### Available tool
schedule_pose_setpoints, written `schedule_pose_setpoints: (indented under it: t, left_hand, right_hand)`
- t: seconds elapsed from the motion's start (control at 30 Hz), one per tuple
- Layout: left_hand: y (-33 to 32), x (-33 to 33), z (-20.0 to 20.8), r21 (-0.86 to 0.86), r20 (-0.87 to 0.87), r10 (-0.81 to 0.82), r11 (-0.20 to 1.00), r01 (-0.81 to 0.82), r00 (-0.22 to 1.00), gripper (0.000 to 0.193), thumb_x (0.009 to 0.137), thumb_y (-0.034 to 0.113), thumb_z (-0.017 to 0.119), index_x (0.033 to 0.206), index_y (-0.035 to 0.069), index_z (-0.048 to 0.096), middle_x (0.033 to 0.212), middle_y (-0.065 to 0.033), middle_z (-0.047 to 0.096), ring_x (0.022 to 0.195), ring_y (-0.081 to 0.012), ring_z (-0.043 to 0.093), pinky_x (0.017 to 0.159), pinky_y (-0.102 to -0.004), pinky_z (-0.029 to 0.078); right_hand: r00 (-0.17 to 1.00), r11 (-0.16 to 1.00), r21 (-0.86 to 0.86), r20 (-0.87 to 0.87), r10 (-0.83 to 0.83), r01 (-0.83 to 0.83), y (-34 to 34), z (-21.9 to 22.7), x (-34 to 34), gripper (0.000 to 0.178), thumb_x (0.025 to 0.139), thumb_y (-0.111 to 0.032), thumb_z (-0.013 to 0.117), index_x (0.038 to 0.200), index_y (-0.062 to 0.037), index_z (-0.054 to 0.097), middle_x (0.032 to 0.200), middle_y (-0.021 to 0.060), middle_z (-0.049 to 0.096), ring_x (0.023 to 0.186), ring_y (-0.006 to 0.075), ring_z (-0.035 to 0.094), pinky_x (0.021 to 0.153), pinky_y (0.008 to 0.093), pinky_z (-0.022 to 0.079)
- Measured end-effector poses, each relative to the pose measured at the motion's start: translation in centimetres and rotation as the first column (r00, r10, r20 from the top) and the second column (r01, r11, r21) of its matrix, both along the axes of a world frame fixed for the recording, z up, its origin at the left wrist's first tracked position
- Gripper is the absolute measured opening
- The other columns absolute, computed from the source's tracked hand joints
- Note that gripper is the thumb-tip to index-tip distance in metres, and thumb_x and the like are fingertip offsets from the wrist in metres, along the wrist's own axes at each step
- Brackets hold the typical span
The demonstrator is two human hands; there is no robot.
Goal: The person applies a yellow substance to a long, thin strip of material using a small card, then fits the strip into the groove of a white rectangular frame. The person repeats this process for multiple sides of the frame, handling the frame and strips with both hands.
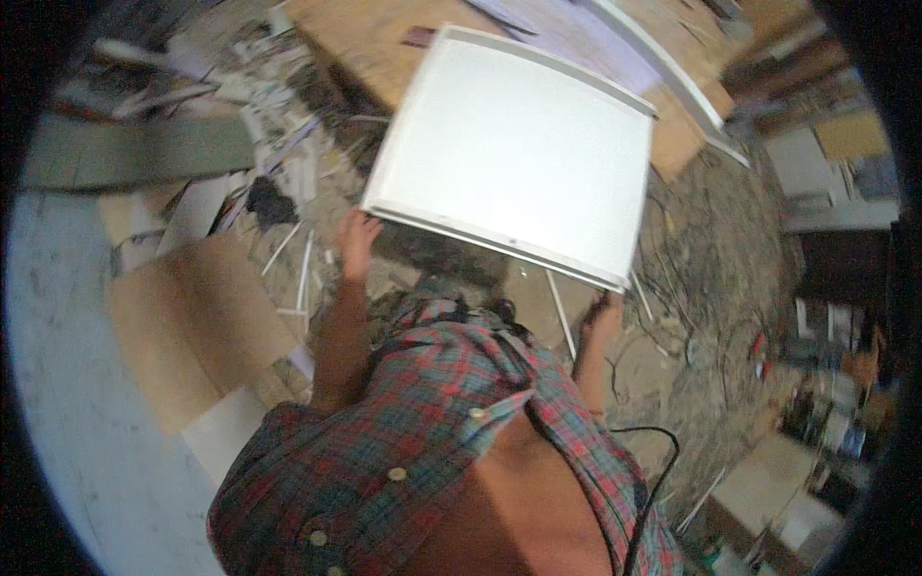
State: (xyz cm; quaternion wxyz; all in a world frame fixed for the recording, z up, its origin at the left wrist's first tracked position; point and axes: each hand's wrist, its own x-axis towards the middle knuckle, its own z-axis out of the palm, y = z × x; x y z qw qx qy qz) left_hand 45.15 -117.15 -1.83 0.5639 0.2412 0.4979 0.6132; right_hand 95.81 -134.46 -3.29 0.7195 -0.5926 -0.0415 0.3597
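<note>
A white shallow box-like panel with raised edges (519, 144) is held out in front of my body, tilted slightly down to the right. My left hand (356, 242) is closed around its near left corner. At the near right corner, my right hand (603, 313) grips the edge from below, its fingers partly hidden. The panel's far end overlaps the wooden table in this view; I cannot tell whether it touches it.
Beyond the panel is a wooden table (357, 43) with a curved white strip (663, 62). Scraps and thin white strips (304, 274) litter the ground. Brown boards (197, 326) lie at left. A black cable (672, 451) hangs beside my right arm. Cluttered goods (836, 413) stand at right.
</note>
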Motion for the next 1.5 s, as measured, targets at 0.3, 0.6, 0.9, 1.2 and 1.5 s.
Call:
schedule_pose_setpoints:
  t: [0.3,0.6,0.9,1.2,1.5]
  left_hand:
    - [-0.9,1.3,0.4,-0.045,-0.188,0.281,0.955,-0.295,0.941,0.036,0.095,0.016,0.058,0.119,-0.011,0.055,0.101,-0.0159,0.063,0.082,-0.0235,0.066,0.076,-0.0355,0.058]
    - [-8.4,-5.5,-4.2,0.406,-0.890,0.289,0.854,0.325,0.352,0.029,0.093,0.009,0.056,0.117,-0.007,0.055,0.104,-0.0144,0.064,0.095,-0.0255,0.063,0.084,-0.0389,0.053]
    - [-8.9,-0.1,2.9,-0.066,-0.561,-0.039,0.998,0.002,0.827,0.027,0.100,0.020,0.051,0.107,-0.005,0.059,0.100,-0.0089,0.062,0.096,-0.0200,0.060,0.085,-0.0349,0.048]
    - [-2.8,-0.9,-1.4,-0.181,-0.075,0.081,0.979,-0.094,0.994,0.031,0.095,0.024,0.061,0.108,-0.004,0.059,0.101,-0.0107,0.063,0.097,-0.0186,0.061,0.088,-0.0303,0.051]
    - [-1.4,0.3,0.7,-0.172,-0.153,0.076,0.980,-0.102,0.985,0.034,0.093,0.025,0.064,0.112,-0.002,0.058,0.098,-0.0106,0.064,0.090,-0.0184,0.063,0.083,-0.0307,0.054]
  right_hand:
    - [0.997,0.997,0.002,-0.006,-0.082,0.082,0.9,0.2,-0.4,0.036,0.096,-0.015,0.055,0.127,0.0021,0.052,0.111,0.0117,0.061,0.092,0.0223,0.061,0.077,0.0314,0.050]
    - [0.980,0.962,-0.272,0.198,0.035,0.021,0.1,2.6,-1.7,0.022,0.088,-0.011,0.062,0.106,0.0006,0.063,0.092,0.0066,0.066,0.080,0.0178,0.059,0.068,0.0315,0.046]
    - [0.985,0.986,-0.049,-0.060,-0.163,0.160,-1.2,0.1,-0.5,0.049,0.093,-0.016,0.063,0.132,0.0068,0.046,0.114,0.0147,0.062,0.101,0.0219,0.061,0.087,0.0320,0.050]
    - [0.986,0.994,-0.029,-0.126,-0.110,0.107,-0.3,1.8,-0.5,0.047,0.090,-0.016,0.067,0.127,0.0075,0.052,0.114,0.0127,0.063,0.101,0.0219,0.062,0.088,0.0330,0.049]
    - [0.979,0.988,0.028,-0.145,-0.146,0.152,0.0,0.2,-0.1,0.047,0.090,-0.013,0.066,0.128,0.0096,0.050,0.114,0.0129,0.063,0.101,0.0225,0.062,0.087,0.0321,0.050]
